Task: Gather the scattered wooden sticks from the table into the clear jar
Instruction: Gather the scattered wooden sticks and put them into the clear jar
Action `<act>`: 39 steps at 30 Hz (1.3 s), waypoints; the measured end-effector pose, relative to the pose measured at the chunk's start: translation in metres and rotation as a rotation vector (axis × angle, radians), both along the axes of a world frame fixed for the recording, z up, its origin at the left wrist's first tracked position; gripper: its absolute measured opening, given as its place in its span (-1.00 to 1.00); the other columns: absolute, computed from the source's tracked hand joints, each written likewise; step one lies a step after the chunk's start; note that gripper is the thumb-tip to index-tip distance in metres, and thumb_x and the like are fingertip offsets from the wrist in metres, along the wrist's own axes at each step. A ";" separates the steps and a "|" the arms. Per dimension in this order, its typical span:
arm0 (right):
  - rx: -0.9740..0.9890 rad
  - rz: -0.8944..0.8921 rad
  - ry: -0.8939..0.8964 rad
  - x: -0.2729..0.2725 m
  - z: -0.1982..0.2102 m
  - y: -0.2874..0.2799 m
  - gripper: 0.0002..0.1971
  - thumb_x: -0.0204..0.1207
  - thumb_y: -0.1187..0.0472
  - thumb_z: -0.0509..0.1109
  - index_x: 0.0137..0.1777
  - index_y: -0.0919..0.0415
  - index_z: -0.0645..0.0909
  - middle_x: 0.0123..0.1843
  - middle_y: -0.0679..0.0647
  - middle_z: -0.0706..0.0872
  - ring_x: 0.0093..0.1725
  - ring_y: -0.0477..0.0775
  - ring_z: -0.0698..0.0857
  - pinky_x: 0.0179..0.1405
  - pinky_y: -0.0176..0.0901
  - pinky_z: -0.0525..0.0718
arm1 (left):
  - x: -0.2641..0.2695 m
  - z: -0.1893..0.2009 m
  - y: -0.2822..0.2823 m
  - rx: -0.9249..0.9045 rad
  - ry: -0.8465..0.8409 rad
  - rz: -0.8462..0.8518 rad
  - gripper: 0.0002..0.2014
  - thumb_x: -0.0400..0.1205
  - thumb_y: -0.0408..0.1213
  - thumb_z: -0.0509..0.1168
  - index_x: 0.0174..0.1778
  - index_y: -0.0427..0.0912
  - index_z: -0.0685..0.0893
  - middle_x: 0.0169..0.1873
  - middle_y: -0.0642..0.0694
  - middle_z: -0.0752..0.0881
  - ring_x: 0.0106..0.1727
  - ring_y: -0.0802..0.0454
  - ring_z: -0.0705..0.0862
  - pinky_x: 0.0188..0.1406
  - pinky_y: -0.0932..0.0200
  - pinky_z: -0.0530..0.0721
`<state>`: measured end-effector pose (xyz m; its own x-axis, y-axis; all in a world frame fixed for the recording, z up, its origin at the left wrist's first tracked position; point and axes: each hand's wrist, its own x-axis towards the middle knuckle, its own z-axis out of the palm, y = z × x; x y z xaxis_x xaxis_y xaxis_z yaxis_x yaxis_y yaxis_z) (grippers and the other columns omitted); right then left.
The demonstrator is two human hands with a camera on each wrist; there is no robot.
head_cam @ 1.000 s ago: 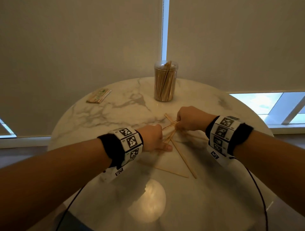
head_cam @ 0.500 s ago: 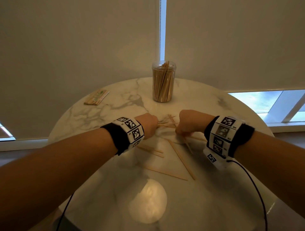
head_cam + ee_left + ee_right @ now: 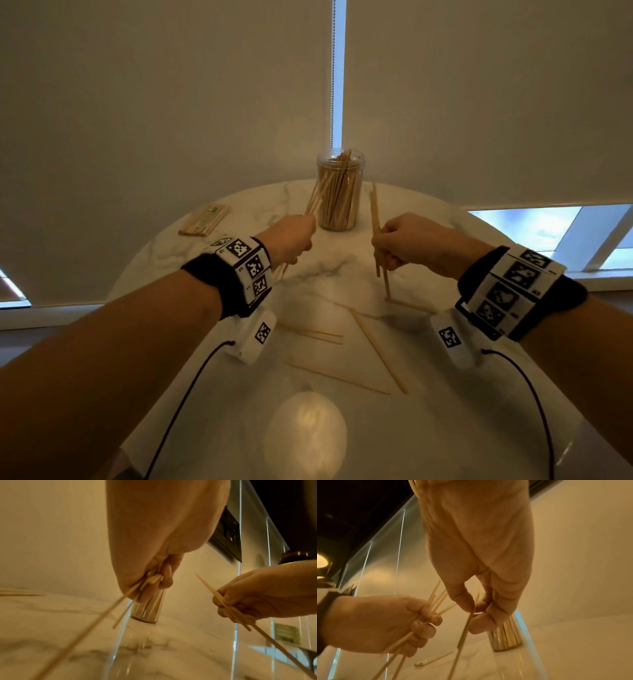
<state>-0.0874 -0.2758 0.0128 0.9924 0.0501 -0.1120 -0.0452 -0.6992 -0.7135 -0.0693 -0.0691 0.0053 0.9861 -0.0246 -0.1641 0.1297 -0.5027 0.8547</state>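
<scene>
The clear jar [image 3: 339, 192], packed with wooden sticks, stands at the far middle of the round marble table [image 3: 428, 428]. My left hand [image 3: 291, 240] is raised just left of the jar and grips a small bunch of sticks [image 3: 313, 200] that points up toward it. My right hand [image 3: 407, 245] is raised to the jar's right and holds a couple of sticks [image 3: 376, 236] nearly upright. Both grips show from below: the left hand [image 3: 152, 582] and the right hand [image 3: 481, 609]. Several loose sticks [image 3: 378, 349] still lie flat on the table between my wrists.
A flat packet of sticks [image 3: 205, 221] lies at the table's far left. Drawn roller blinds [image 3: 171, 102] hang right behind the table, with a pull chain [image 3: 332, 85] above the jar. Cables run from both wrist cameras over the near table edge.
Both hands have lifted off the table with their sticks and moved apart, toward either side of the jar. The sticks swung from lying low to pointing upward.
</scene>
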 end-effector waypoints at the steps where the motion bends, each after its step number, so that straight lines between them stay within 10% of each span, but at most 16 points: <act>1: 0.070 0.017 -0.025 -0.003 0.005 0.004 -0.80 0.63 0.23 0.37 -0.02 0.38 0.74 -0.20 0.17 0.85 -0.18 0.10 0.84 -0.06 -0.10 0.84 | -0.005 0.002 -0.004 -0.099 0.027 0.025 -0.66 0.74 0.05 0.07 0.04 -0.17 0.54 -0.33 -0.10 0.53 -0.31 0.00 0.42 -0.34 0.14 0.42; 6: 0.187 0.149 -0.162 -0.013 0.016 0.033 -0.86 0.59 0.27 0.41 0.08 0.27 0.74 -0.15 0.12 0.86 -0.17 0.04 0.86 -0.06 -0.13 0.85 | -0.017 0.003 -0.033 -0.137 -0.066 -0.154 -0.28 0.62 0.45 -0.04 0.07 -0.13 0.69 -0.32 -0.10 0.62 -0.42 0.08 0.45 -0.46 0.19 0.45; 13: 0.305 0.162 -0.146 -0.028 0.019 0.035 -0.85 0.55 0.20 0.54 -0.05 0.32 0.81 -0.14 0.17 0.87 -0.14 0.06 0.87 -0.04 -0.12 0.85 | -0.024 0.004 -0.028 -0.114 -0.188 -0.028 -0.72 0.80 -0.10 0.00 -0.10 -0.10 0.54 -0.31 -0.08 0.58 -0.33 0.00 0.51 -0.34 0.10 0.50; 17: -0.199 0.144 -0.065 -0.028 0.008 0.010 -0.81 0.57 0.10 0.51 -0.08 0.24 0.79 -0.22 0.09 0.85 -0.25 0.04 0.82 -0.16 -0.16 0.78 | -0.027 0.004 -0.006 -0.116 -0.123 -0.099 -0.75 0.83 -0.18 0.00 -0.09 -0.16 0.47 -0.36 -0.11 0.53 -0.39 0.01 0.52 -0.29 0.07 0.58; 21: -0.707 0.153 0.183 -0.029 -0.016 -0.023 -0.73 0.48 0.05 0.58 -0.04 0.27 0.77 -0.26 0.11 0.77 -0.36 0.07 0.69 -0.25 -0.14 0.67 | -0.040 0.001 0.019 0.424 -0.157 -0.369 -0.75 0.79 -0.05 0.12 -0.12 -0.07 0.54 -0.32 -0.01 0.56 -0.36 0.04 0.51 -0.41 0.18 0.47; 26: -0.704 0.242 0.180 -0.043 -0.027 -0.015 -0.82 0.45 0.29 0.48 0.01 0.34 0.80 -0.05 0.25 0.85 -0.14 0.19 0.75 -0.24 -0.11 0.64 | -0.083 -0.020 0.023 0.802 -0.160 -0.599 -0.40 0.35 0.43 0.43 -0.02 0.00 0.52 -0.10 0.05 0.62 -0.10 0.01 0.60 -0.17 0.11 0.58; 29: -0.653 0.320 0.147 -0.051 -0.030 0.002 -0.71 0.57 0.06 0.42 -0.06 0.32 0.79 -0.12 0.21 0.83 -0.05 0.25 0.78 -0.07 -0.01 0.71 | -0.094 -0.042 0.023 0.862 -0.138 -0.653 -0.25 0.20 0.44 0.51 0.06 0.04 0.39 0.07 0.03 0.49 0.01 0.01 0.56 0.06 0.02 0.65; 32: -0.655 0.396 0.159 -0.062 -0.032 0.018 -0.48 0.43 -0.30 0.48 -0.18 0.24 0.76 -0.27 0.09 0.77 -0.14 0.16 0.76 -0.04 -0.03 0.71 | -0.088 -0.045 0.026 0.822 -0.183 -0.647 -0.42 0.39 0.29 0.50 0.10 -0.03 0.52 0.05 -0.02 0.57 0.02 -0.02 0.60 0.05 0.08 0.62; 39: -0.717 0.384 0.203 -0.066 -0.028 0.017 -0.78 0.46 0.12 0.52 -0.12 0.30 0.78 -0.33 0.11 0.79 -0.30 0.11 0.75 -0.21 -0.14 0.72 | -0.059 -0.036 0.037 0.922 -0.204 -0.628 -0.85 0.66 -0.14 0.37 0.09 -0.07 0.69 0.05 -0.04 0.76 0.08 -0.04 0.70 0.09 0.08 0.62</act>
